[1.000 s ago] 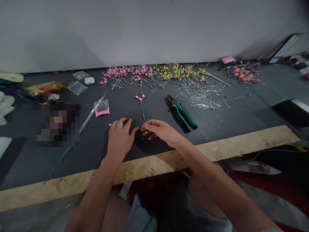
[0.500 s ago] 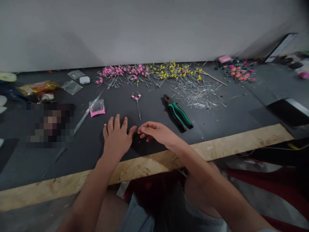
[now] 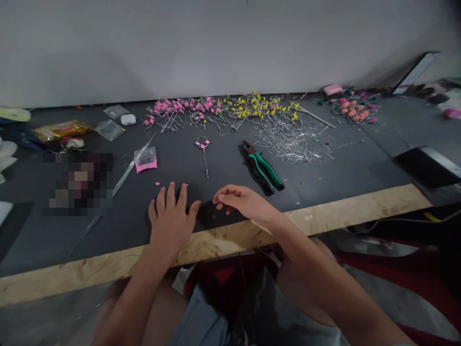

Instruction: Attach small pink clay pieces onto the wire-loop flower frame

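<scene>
Fingers spread, the left hand (image 3: pixel 172 222) lies palm down at a dark tabletop (image 3: pixel 223 149), the right hand (image 3: pixel 242 203) beside it with fingers curled toward the thumb; whether they pinch anything is unclear. Beyond them lies a pink-dotted, loop-headed metal piece (image 3: pixel 202 146), between a pink-edged packet (image 3: pixel 146 163) and green-handled pliers (image 3: pixel 264 167).

No readable text showing. Yellow packet (image 3: pixel 62 130) on the bench (image 3: pixel 317 180) is carrying a reddish marking, too blurred to read.
</scene>
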Motion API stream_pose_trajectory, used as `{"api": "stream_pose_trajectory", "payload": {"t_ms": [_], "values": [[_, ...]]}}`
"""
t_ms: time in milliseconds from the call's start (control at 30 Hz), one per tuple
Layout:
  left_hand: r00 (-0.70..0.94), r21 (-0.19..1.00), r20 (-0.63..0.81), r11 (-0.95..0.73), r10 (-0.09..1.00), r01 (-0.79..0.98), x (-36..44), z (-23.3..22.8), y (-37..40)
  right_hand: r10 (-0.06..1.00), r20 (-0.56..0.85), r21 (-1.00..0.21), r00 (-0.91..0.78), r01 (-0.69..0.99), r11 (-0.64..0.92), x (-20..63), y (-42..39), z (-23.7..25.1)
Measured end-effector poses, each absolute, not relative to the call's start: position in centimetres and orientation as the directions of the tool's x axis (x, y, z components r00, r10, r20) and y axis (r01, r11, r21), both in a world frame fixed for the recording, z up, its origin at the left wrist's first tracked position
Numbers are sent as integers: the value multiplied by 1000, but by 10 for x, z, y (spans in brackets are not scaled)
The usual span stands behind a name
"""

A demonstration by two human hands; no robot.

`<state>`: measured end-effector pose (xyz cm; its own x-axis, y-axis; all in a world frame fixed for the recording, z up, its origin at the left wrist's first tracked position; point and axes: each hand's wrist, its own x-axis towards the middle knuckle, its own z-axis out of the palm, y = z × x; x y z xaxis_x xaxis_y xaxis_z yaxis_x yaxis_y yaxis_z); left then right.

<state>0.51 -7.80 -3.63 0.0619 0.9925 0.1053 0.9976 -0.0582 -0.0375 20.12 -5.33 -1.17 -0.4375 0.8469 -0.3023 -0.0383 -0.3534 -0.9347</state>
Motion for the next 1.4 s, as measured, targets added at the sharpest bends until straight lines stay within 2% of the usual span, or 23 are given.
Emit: {"api": "stream_pose_trajectory", "payload": {"t_ms": [233,400,500,800,1167,1400], "values": [[22,5,66,-23,998,1000,10,-34,-55,854,-292,-943,-431,-17,-331,215,-56,-11],[22,-36,121,-18,992,999,10,-36,-75,856,-298,-944,-422,-4,-331,224,-60,-9],[13,-40,105,-9,994,999,7,-36,-84,855,-302,-944,-421,5,-330,226,-63,-9],[22,-27,141,-18,990,999,11,-35,-59,852,-302,-942,-428,-4,-336,224,-57,-11],[65,-62,88,-59,994,996,8,-39,-104,859,-290,-946,-423,-9,-324,223,-54,-13],[57,-44,86,-53,995,998,13,-34,-85,863,-270,-952,-427,-14,-305,216,-47,-15]]}}
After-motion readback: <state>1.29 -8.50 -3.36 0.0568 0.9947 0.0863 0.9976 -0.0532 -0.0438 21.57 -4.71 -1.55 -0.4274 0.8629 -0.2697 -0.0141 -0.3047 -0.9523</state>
